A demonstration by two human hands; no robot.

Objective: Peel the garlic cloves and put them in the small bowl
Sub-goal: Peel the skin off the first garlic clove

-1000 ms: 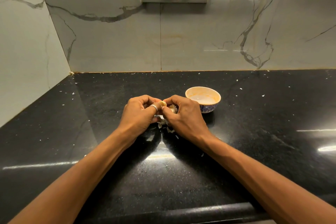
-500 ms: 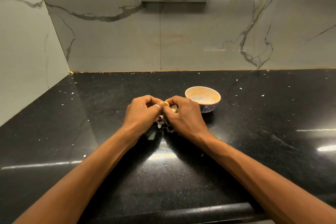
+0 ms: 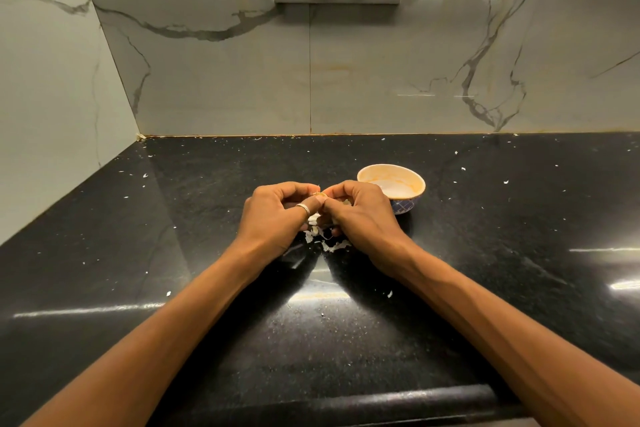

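You pinch the garlic clove (image 3: pixel 320 197) between the fingertips of your left hand (image 3: pixel 277 218) and right hand (image 3: pixel 363 218), above the black counter (image 3: pixel 173 253). Torn skins (image 3: pixel 327 241) lie beneath; the small bowl (image 3: pixel 391 184) sits at two o'clock, just beside your right hand

A black speckled countertop (image 3: pixel 173 253) carries a small bowl (image 3: pixel 391 180), with garlic skins (image 3: pixel 329 243) near it.
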